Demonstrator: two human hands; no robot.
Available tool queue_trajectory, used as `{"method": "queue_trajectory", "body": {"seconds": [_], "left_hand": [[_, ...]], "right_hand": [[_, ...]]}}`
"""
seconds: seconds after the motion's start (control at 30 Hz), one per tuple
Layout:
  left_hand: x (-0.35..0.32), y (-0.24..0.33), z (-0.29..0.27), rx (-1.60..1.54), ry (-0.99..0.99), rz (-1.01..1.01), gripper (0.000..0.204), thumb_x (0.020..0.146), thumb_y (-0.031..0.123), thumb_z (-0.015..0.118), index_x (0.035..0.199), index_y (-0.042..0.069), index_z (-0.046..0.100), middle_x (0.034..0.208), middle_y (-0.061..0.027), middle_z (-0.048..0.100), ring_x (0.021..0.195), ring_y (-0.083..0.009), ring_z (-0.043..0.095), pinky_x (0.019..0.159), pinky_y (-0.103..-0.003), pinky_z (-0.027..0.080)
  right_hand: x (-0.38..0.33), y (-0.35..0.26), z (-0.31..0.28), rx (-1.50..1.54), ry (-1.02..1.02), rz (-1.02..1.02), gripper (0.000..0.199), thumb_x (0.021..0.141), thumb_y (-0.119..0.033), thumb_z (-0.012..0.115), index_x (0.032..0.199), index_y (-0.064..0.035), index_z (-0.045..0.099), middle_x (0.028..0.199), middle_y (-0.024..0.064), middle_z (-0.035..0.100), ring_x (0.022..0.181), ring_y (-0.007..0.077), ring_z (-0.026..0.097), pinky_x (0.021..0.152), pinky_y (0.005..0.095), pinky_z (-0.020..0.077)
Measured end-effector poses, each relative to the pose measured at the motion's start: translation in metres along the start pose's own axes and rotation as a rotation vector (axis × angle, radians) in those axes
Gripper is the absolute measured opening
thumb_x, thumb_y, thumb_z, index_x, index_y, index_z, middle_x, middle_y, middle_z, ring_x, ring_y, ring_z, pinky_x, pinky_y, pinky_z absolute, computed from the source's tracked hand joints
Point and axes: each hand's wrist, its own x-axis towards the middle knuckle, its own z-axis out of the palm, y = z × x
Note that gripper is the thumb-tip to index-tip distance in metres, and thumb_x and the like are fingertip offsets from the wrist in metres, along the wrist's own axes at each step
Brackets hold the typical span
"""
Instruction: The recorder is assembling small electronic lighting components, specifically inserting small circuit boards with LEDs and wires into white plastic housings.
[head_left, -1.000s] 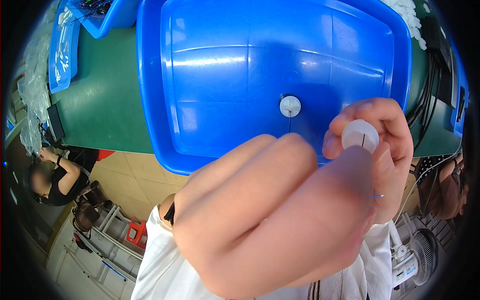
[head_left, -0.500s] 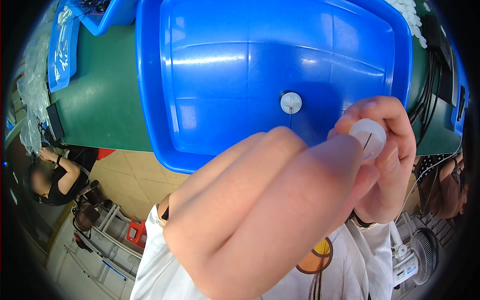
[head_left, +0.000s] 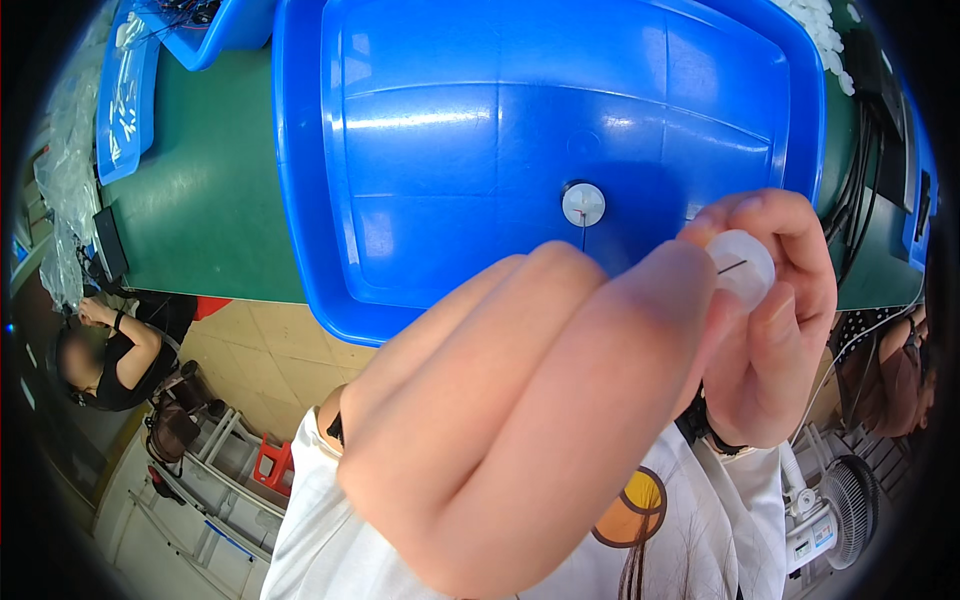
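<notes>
Far left, below the bench: a seated person in a dark top [head_left: 115, 360], face not described.

Upper left, on the green bench top [head_left: 210, 200]: a narrow blue tray [head_left: 125, 95] holding clear plastic bags, and the corner of a second blue bin [head_left: 215, 25] with dark wires inside.

Centre: a large blue tub [head_left: 480, 150], shallow, glossy, filling most of the bench. One white round cap [head_left: 583, 204] lies flat on its floor, right of middle, well apart from the walls.

Centre foreground: left hand [head_left: 520, 420], very close to the camera and blurred, fingers curled together, fingertips reaching up to a second white round cap [head_left: 742, 264]. Whether it actually pinches that cap cannot be told.

Right: right hand [head_left: 770, 330], thumb and fingers closed around the rim of the held cap, which sits in the air in front of the tub's near right corner, a thin dark line across its face.

Upper right corner: a heap of small white parts [head_left: 825, 30]; black cables [head_left: 865, 150] along the bench.

Lower right: a white fan [head_left: 835, 510].
</notes>
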Motion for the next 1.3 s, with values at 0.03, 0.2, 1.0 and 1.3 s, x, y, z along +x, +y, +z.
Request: {"method": "queue_trajectory", "body": {"seconds": [0.03, 0.2, 1.0, 1.3], "left_hand": [[0.002, -0.001, 0.001, -0.008, 0.003, 0.015, 0.026, 0.069, -0.012, 0.067, 0.092, -0.008, 0.054, 0.082, -0.0129, 0.064, 0.047, -0.007, 0.053, 0.048, -0.019, 0.036], [-0.003, -0.005, 0.017, -0.154, 0.203, -0.012, 0.022, 0.072, -0.011, 0.065, 0.091, -0.007, 0.054, 0.077, -0.0114, 0.064, 0.047, -0.0051, 0.05, 0.048, -0.018, 0.034], [0.001, -0.005, 0.019, -0.255, 0.225, -0.088, 0.013, 0.074, -0.006, 0.061, 0.085, -0.004, 0.055, 0.074, -0.0083, 0.063, 0.047, -0.0024, 0.039, 0.044, -0.016, 0.028], [0.0, -0.005, 0.02, -0.238, 0.227, -0.087, 0.016, 0.07, -0.006, 0.063, 0.084, -0.002, 0.057, 0.075, -0.0069, 0.064, 0.046, -0.0029, 0.036, 0.043, -0.017, 0.025]], "right_hand": [[0.0, 0.0, 0.0, 0.001, 0.014, -0.001, 0.053, 0.082, -0.038, 0.065, 0.111, 0.0005, 0.046, 0.1, 0.0106, 0.055, 0.091, 0.0159, 0.055, 0.079, 0.0255, 0.0439], [-0.001, 0.002, -0.003, -0.071, 0.043, -0.021, 0.059, 0.077, -0.037, 0.071, 0.114, 0.0012, 0.045, 0.101, 0.0121, 0.058, 0.093, 0.0171, 0.056, 0.082, 0.0275, 0.0442], [0.001, 0.005, 0.001, 0.029, 0.072, -0.054, 0.056, 0.078, -0.035, 0.071, 0.112, 0.0013, 0.045, 0.099, 0.0132, 0.06, 0.086, 0.0171, 0.058, 0.074, 0.0259, 0.0484], [-0.001, 0.002, -0.004, -0.039, 0.032, -0.02, 0.059, 0.078, -0.036, 0.07, 0.116, 0.0014, 0.043, 0.104, 0.0129, 0.058, 0.095, 0.0174, 0.056, 0.082, 0.0277, 0.0448]]}}
